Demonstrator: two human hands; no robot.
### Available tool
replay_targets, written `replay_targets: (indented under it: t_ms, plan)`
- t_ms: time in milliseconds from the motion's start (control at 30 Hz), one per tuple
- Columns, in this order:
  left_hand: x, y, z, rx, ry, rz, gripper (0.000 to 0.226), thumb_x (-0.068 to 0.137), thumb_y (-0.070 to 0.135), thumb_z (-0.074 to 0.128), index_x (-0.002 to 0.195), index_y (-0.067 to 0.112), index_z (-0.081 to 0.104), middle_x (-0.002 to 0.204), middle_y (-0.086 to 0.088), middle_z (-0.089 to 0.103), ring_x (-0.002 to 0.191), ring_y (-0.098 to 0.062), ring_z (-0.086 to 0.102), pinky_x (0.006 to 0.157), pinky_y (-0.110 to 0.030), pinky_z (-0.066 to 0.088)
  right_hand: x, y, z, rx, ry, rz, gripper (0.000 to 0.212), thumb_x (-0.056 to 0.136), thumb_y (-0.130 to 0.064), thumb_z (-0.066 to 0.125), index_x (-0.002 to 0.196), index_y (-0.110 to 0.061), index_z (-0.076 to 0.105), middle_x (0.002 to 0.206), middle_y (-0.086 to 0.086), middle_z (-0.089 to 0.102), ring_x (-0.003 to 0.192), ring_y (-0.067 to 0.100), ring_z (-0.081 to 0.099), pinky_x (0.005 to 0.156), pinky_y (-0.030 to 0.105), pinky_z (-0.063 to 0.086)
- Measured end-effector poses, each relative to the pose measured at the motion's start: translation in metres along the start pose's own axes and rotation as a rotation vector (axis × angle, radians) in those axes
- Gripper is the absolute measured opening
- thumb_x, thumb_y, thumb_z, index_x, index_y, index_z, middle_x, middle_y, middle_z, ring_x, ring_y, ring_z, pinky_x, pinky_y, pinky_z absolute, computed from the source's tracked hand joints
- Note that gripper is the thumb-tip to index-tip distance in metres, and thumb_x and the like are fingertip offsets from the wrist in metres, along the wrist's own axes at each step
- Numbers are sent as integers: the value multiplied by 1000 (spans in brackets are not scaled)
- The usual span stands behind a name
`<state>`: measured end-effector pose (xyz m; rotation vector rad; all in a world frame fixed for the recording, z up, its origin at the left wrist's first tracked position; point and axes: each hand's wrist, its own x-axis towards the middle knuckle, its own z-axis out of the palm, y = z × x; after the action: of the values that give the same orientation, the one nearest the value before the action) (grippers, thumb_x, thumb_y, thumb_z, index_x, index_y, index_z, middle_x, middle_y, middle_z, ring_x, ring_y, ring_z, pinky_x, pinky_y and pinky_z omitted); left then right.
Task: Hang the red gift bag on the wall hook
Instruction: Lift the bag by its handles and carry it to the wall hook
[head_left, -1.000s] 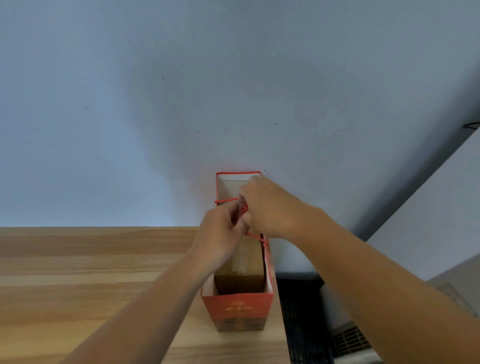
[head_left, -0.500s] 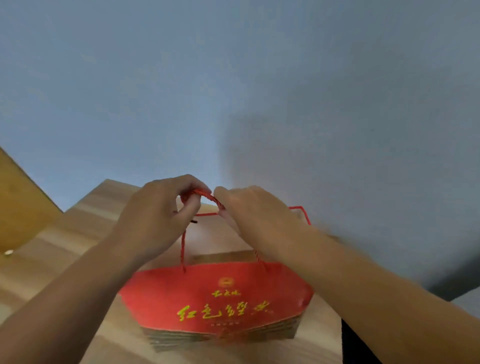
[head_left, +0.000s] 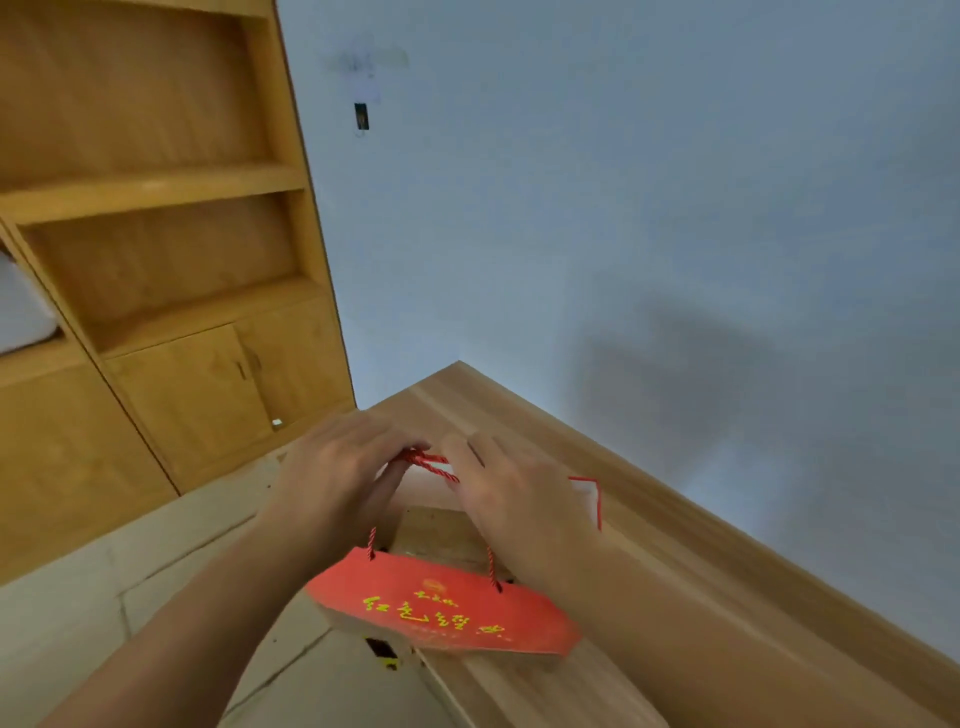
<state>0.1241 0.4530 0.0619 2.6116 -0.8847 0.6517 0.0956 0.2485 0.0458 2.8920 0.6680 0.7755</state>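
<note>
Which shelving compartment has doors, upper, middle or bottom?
The bottom compartment, just beneath the two open shelves; it alone is closed by a pair of doors with small handles.

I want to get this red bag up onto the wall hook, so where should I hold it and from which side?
Hold the red gift bag by its twisted rope handle, at the top of the loop, coming from above. Both the left hand and right hand already pinch it there, a short span of rope bare between them. That span looks right to slip over the wall hook.

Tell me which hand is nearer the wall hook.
Left. The left hand grips the red cord handle down and slightly left of the wall hook; the right hand holds the cord farther right and lower.
</note>
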Motion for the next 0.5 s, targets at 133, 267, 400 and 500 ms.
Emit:
replay_targets:
  t_ms: [133, 267, 400, 500]
  plan:
    - [-29, -70, -8, -57, 70, -79, 17, 94, 26, 57, 103, 23, 72, 94, 6, 76, 86, -20, 69, 69, -40, 53, 51, -51, 29, 31, 61, -31, 26, 89, -16, 72, 104, -19, 51, 75, -4, 52, 56, 18, 48, 42, 32, 44]
    - [-53, -143, -3, -72, 70, -196, 15, 90, 18, 66, 102, 27, 69, 93, 8, 74, 88, -18, 68, 69, -40, 53, 107, -99, 65, 16, 56, -74, 23, 84, -15, 77, 88, -19, 54, 69, -3, 52, 53, 18, 47, 39, 34, 43]
    - [-73, -203, -1, -91, 46, -282, 13, 88, 13, 68, 93, 25, 66, 86, 7, 70, 79, -18, 67, 61, -35, 51, 158, -145, 91, 135, -37, -26, 23, 83, -24, 79, 83, -18, 57, 64, -4, 52, 47, 17, 47, 37, 32, 43]
    - [-83, -248, -10, -140, 42, -323, 14, 90, 13, 67, 95, 26, 66, 87, 9, 71, 77, -14, 66, 60, -33, 54, 199, -177, 105, 279, -139, 21, 21, 94, -37, 65, 90, -22, 51, 68, -4, 57, 54, 17, 54, 47, 38, 52]
